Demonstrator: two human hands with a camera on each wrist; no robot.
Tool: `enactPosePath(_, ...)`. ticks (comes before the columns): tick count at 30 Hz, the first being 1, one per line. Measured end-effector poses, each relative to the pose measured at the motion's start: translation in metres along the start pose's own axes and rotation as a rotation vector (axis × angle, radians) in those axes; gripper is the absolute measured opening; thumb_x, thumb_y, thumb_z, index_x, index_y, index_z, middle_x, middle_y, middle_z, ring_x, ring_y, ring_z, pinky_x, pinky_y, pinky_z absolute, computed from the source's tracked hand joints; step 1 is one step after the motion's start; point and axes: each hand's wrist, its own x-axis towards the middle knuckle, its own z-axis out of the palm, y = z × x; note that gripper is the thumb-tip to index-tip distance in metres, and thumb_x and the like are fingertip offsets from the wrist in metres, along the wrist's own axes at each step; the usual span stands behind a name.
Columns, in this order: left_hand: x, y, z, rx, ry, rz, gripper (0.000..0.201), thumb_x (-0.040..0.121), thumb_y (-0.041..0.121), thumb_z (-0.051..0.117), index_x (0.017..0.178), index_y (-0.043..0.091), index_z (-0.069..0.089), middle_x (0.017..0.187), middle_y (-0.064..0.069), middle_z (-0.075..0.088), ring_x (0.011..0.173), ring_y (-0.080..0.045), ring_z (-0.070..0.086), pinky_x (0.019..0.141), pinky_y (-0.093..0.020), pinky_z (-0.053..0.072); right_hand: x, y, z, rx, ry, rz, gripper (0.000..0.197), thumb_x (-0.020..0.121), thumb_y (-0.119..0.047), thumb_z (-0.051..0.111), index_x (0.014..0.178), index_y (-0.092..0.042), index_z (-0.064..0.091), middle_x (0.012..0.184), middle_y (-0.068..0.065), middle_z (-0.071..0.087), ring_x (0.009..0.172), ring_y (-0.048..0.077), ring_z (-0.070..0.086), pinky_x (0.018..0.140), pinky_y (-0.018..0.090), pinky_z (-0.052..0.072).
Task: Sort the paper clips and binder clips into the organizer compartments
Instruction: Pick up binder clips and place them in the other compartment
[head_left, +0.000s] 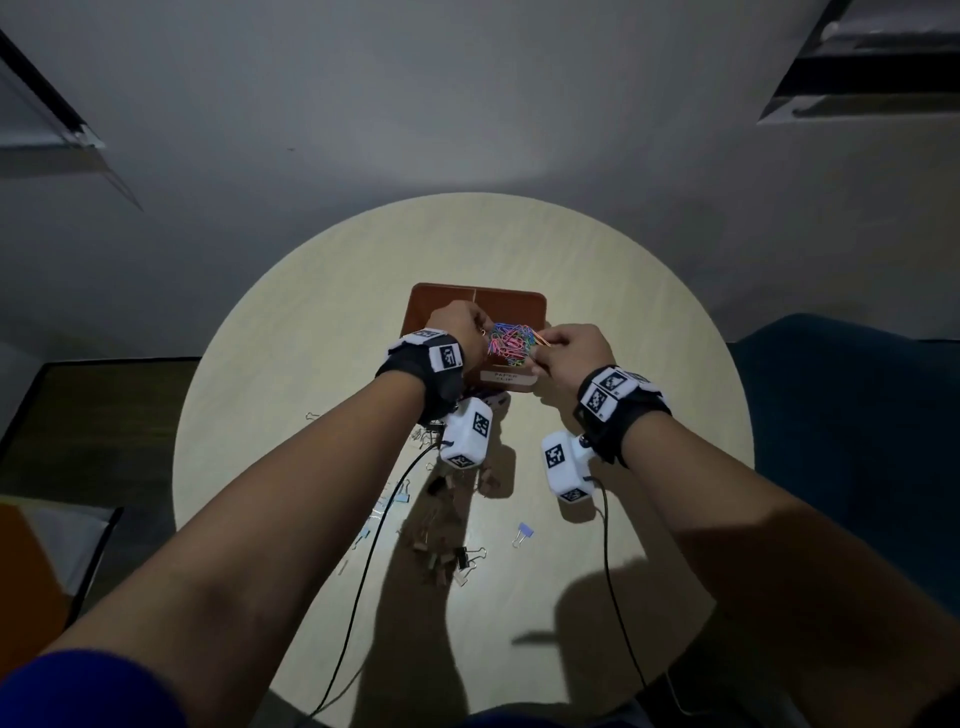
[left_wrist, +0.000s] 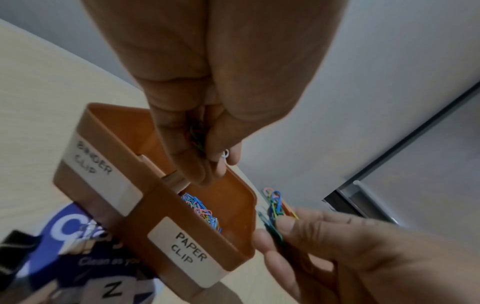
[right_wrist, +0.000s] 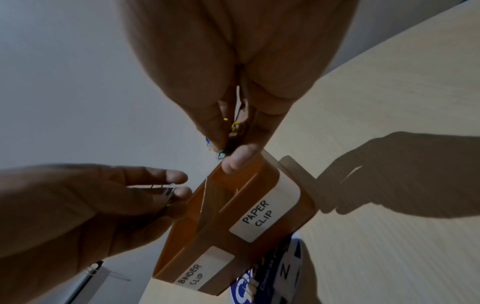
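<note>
A brown organizer stands mid-table with two front labels, BINDER CLIP and PAPER CLIP. Coloured paper clips lie in the paper clip compartment. Both hands hover over that compartment with a tangled bunch of coloured paper clips between them. My left hand has its fingers curled round some clips. My right hand pinches the other side of the bunch. Several binder clips lie scattered on the table near me, among them a purple one.
The round pale wooden table has a blue printed packet lying against the organizer's front. More loose clips lie under my left forearm. Wrist camera cables trail toward me. A dark blue seat stands at the right.
</note>
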Motion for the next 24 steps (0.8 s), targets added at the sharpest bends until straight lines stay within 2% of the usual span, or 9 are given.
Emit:
enactPosePath(3,0.010,0.011,0.003,0.062,0.021,0.014,0.028,0.090,0.005,0.060,0.115,0.014,0.067,0.118,-0.006,0.068,0.107,-0.026,0.064,0.087,-0.030,0.053,0.012,-0.009,0.004,-0.090,0.033,-0.052,0.011,0.088,-0.009,0.067,0.089,-0.015,0.076,0.084,0.008,0.076,0.072,0.019,0.074,0.069,0.032,0.061)
enactPosePath(7,0.016,0.009,0.005,0.111,0.013,0.057,0.044,0.094,0.016,0.055,0.138,0.020,0.053,0.136,-0.004,0.059,0.121,-0.025,0.058,0.097,-0.029,0.046,0.024,-0.019,0.006,-0.319,-0.077,-0.102,0.035,0.096,-0.023,0.053,0.128,-0.016,0.064,0.122,0.008,0.068,0.109,0.027,0.066,0.099,0.039,0.052)
enactPosePath(9,0.013,0.007,0.004,0.104,0.035,0.073,0.038,0.096,0.015,0.050,0.133,0.022,0.059,0.135,-0.003,0.060,0.119,-0.025,0.059,0.094,-0.028,0.046,0.026,-0.015,0.006,-0.305,-0.096,-0.113,0.036,0.097,-0.018,0.046,0.128,-0.018,0.063,0.127,0.008,0.065,0.111,0.028,0.064,0.100,0.041,0.051)
enactPosePath(11,0.009,0.004,0.003,0.037,0.085,0.068,0.030,0.096,0.012,0.049,0.117,0.021,0.068,0.123,-0.003,0.067,0.109,-0.025,0.063,0.087,-0.027,0.049,0.023,-0.006,0.006,-0.233,-0.034,-0.134,0.033,0.093,-0.015,0.044,0.111,-0.024,0.070,0.119,0.006,0.068,0.103,0.025,0.067,0.093,0.041,0.055)
enactPosePath(13,0.003,-0.004,0.001,-0.022,0.109,0.066,0.022,0.095,0.013,0.052,0.098,0.023,0.071,0.107,-0.002,0.071,0.092,-0.021,0.067,0.077,-0.027,0.053,0.016,0.003,0.005,-0.111,0.025,-0.148,0.031,0.089,-0.013,0.043,0.089,-0.028,0.070,0.104,0.005,0.072,0.088,0.018,0.070,0.079,0.040,0.060)
enactPosePath(16,-0.010,-0.024,-0.002,-0.050,0.035,0.074,0.023,0.093,0.019,0.056,0.075,0.027,0.067,0.091,0.002,0.074,0.076,-0.018,0.069,0.072,-0.031,0.058,-0.007,0.016,0.003,0.021,0.034,-0.141,0.028,0.088,-0.006,0.046,0.082,-0.022,0.068,0.080,0.003,0.072,0.059,0.011,0.063,0.052,0.029,0.049)
enactPosePath(18,-0.025,-0.040,-0.004,-0.012,-0.033,0.073,0.020,0.093,0.023,0.058,0.076,0.026,0.068,0.088,0.002,0.073,0.079,-0.018,0.069,0.073,-0.029,0.055,-0.025,0.029,0.003,0.018,-0.014,-0.135,0.026,0.089,-0.005,0.048,0.085,-0.021,0.068,0.076,0.000,0.070,0.057,0.012,0.060,0.049,0.026,0.045)
enactPosePath(21,-0.049,-0.072,-0.001,0.120,-0.054,0.044,0.019,0.093,0.030,0.058,0.083,0.016,0.067,0.085,-0.002,0.070,0.079,-0.021,0.064,0.066,-0.026,0.044,-0.050,0.060,0.007,-0.070,-0.119,-0.109,0.022,0.089,-0.004,0.052,0.085,-0.018,0.069,0.080,0.000,0.072,0.062,0.012,0.061,0.055,0.027,0.048)
enactPosePath(24,-0.072,-0.113,0.006,0.172,-0.107,-0.023,0.011,0.090,0.021,0.059,0.082,0.020,0.068,0.084,0.002,0.069,0.081,-0.019,0.063,0.068,-0.025,0.043,-0.070,0.094,0.012,-0.303,-0.231,-0.154,0.019,0.085,-0.008,0.056,0.082,-0.021,0.070,0.081,-0.004,0.071,0.069,0.015,0.065,0.063,0.028,0.054)
